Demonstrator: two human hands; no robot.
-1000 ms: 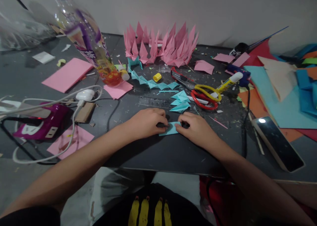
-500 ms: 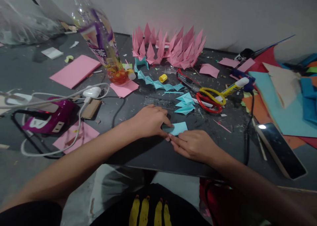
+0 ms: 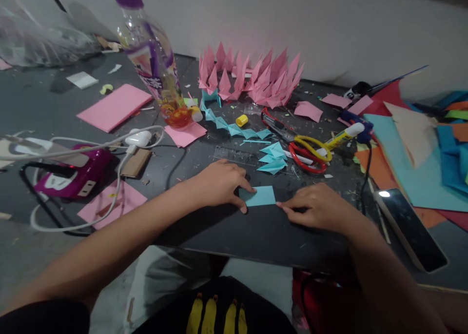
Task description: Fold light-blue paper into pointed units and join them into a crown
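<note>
Pressing flat: blue paper (image 3: 260,196), folded, on the bench (image 3: 256,231) between your hands. Left hand (image 3: 219,183), loosely open, pins its left end; right hand (image 3: 318,209), fingers extended, touches its right corner; neither grips. Step, as judged: creasing. The next fold calls for matched edges.

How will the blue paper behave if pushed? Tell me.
The blue paper lies flat and thin, so probably light and floppy. On the smooth table it would likely slide, though the left hand pins one end and the right hand touches the other.
</note>
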